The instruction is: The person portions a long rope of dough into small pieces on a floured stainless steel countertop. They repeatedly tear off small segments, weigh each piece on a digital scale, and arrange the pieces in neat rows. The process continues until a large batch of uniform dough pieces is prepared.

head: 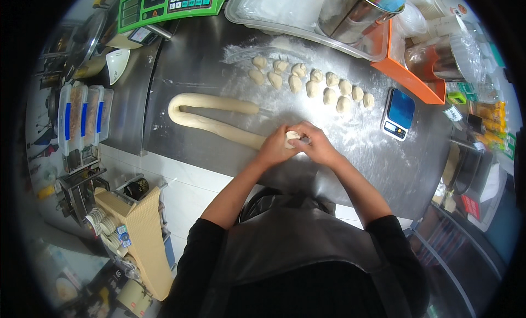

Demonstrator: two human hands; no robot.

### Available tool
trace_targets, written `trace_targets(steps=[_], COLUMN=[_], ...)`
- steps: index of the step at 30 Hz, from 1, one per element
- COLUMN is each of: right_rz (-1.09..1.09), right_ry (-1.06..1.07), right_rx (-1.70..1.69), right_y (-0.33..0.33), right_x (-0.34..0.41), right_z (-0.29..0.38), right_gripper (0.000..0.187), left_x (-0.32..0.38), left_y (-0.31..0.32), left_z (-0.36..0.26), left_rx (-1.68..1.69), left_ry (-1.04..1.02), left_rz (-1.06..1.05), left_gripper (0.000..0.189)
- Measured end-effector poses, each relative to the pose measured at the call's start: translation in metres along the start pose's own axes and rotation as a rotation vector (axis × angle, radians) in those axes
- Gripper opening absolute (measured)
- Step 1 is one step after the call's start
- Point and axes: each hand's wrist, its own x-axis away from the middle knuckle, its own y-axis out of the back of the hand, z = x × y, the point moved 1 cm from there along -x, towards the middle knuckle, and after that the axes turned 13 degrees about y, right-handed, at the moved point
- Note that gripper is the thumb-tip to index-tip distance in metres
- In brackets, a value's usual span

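Observation:
A long dough rope lies bent in a U on the stainless steel table. My left hand is wrapped around its near end, where a pale dough tip sticks out. The fingers of my right hand close over that tip from the right, and both hands meet there. Beyond them, several small dough pieces sit in two uneven rows on floured steel. How far the dough reaches inside my grip is hidden.
A small digital scale stands to the right. At the back are a green price scale, a clear plastic bin and an orange tray. Lidded food boxes stand at the left.

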Motion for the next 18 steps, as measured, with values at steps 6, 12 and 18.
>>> trace_targets(steps=[6,12,18], right_rz=[-0.012,-0.052,-0.269], right_ry=[0.051,0.047,0.126], right_rx=[0.088,0.449,0.657], right_y=[-0.001,-0.023,-0.043], right_x=[-0.006,-0.018,-0.021], right_z=[0.01,0.021,0.014], right_gripper=[0.029,0.026,0.016], left_x=[-0.002,0.0,-0.004], left_y=[0.008,0.002,0.0], left_z=[-0.002,-0.004,-0.005], left_rx=[0.123,-0.042,-0.202], left_ry=[-0.035,0.034,0.01], left_rz=[0.08,-0.059,0.03], left_gripper=[0.039,0.03,0.029])
